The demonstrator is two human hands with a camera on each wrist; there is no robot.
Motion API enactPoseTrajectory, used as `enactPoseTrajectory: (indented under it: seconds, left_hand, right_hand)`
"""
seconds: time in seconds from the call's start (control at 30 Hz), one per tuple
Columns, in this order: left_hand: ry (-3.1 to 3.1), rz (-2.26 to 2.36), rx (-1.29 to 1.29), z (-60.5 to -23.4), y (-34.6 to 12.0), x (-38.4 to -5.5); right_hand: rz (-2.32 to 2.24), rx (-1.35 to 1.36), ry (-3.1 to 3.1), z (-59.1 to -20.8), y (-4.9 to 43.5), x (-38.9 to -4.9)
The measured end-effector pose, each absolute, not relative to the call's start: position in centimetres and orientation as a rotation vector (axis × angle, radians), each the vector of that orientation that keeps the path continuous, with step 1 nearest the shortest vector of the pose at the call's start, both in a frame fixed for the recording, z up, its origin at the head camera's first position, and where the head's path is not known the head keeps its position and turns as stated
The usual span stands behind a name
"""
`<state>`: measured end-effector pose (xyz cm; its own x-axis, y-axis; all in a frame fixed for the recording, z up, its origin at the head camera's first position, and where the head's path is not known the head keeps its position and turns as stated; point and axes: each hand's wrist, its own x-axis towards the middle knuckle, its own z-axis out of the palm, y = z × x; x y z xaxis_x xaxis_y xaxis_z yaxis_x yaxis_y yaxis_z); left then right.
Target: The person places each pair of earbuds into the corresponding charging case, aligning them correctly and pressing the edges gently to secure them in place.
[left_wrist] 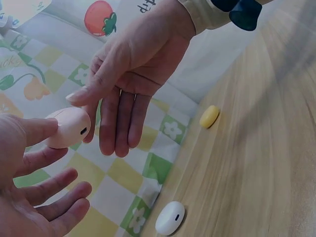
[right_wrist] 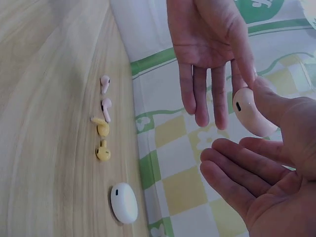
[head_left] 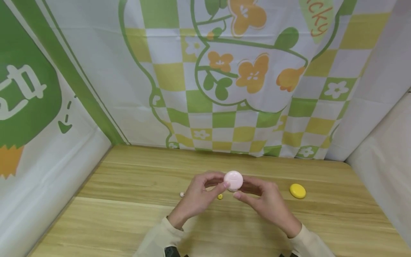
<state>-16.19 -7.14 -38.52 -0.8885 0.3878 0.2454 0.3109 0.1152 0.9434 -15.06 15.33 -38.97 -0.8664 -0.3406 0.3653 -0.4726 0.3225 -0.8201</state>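
Observation:
A pink earbud case (head_left: 233, 180), closed, is held up over the table between both hands. My left hand (head_left: 199, 194) pinches it, thumb on its front and index finger behind. The case's small dark port (left_wrist: 83, 131) faces the left wrist camera. My right hand (head_left: 266, 200) is at the case's other side, its fingers mostly straight. Its thumb tip is right by the case's edge, and its index finger passes partly behind the case in the head view. Below on the table lie pink earbuds (right_wrist: 106, 109) and yellow earbuds (right_wrist: 103, 150), mostly hidden by my left hand in the head view.
A yellow case (head_left: 297, 191) lies on the wooden table (head_left: 128, 221) to the right of my hands. A white earbud case (left_wrist: 170, 217) stands on the table near the back. Printed cloth (head_left: 224, 117) hangs behind the table, with more cloth at both sides.

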Motion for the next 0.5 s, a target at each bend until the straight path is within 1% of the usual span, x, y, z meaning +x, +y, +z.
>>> enactPoseTrajectory:
  seconds: [0.27, 0.5]
  left_hand:
    - [2.303, 1.936, 0.703, -38.53, -7.22, -16.23]
    - [2.287, 1.953, 0.697, -38.55, -7.19, -16.29]
  right_hand:
    - [1.790, 0.693, -2.481, -38.78, 15.45, -15.12]
    - [1.812, 0.691, -2.467, -38.80, 15.46, -15.27]
